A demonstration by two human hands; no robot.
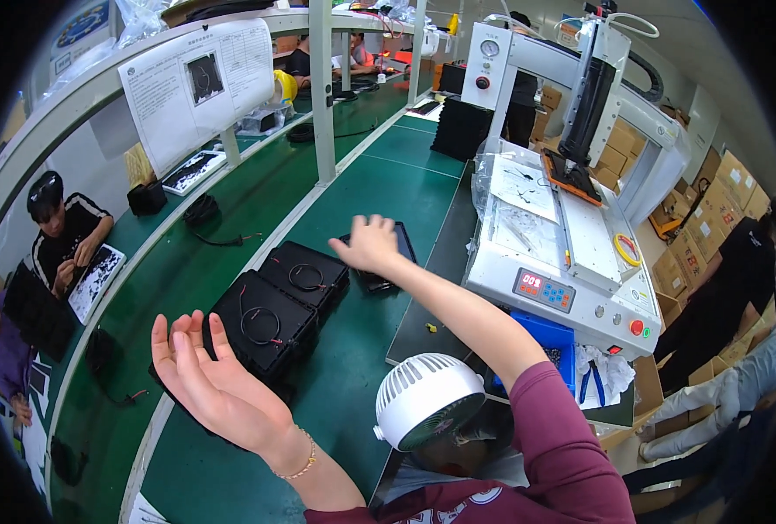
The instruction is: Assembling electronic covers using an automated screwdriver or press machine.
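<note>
My left hand (226, 389) is raised with its palm turned up and its fingers apart, holding nothing. It overlaps the near-left edge of a black plastic case (231, 330) on the green bench. A coiled thin black cable (261, 326) with red at its end lies on that case. Just behind it sits a second black case (287, 255), with another coiled cable (306, 277) on top. My right hand (372, 244) reaches out over a smaller black tray-like piece (398, 247), fingers spread. Whether it touches that piece cannot be made out.
A white fan (430, 400) stands close in front of me. To the right are a white bench machine (571, 297), a blue bin (541, 336) and blue-handled pliers (592, 382). A metal post (321, 96) rises beyond the cases. Co-workers sit across the bench at left.
</note>
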